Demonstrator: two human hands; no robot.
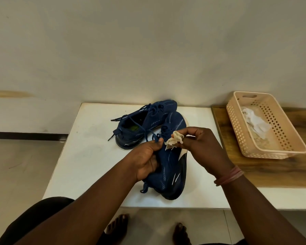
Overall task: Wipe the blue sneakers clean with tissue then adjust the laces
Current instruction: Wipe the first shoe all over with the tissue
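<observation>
- Right hand (pixel 200 140) fingers (pixel 193 134) pinch a crumpled tissue (pixel 174 141) above the near blue sneaker (pixel 168 172); the left hand (pixel 145 160) is clamped around its upper.
- Risk: thin tissue may tear or snag on the laces (pixel 155 137).
- The second sneaker (pixel 145 124) lies farther back on the white surface (pixel 88 152).
- A basket (pixel 265 152) sits right; plain wall beyond.

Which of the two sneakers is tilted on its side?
The near sneaker, held by the left hand: its sole edge faces right. The far sneaker sits upright on the table, untouched. The right hand pinches a tissue.
</observation>
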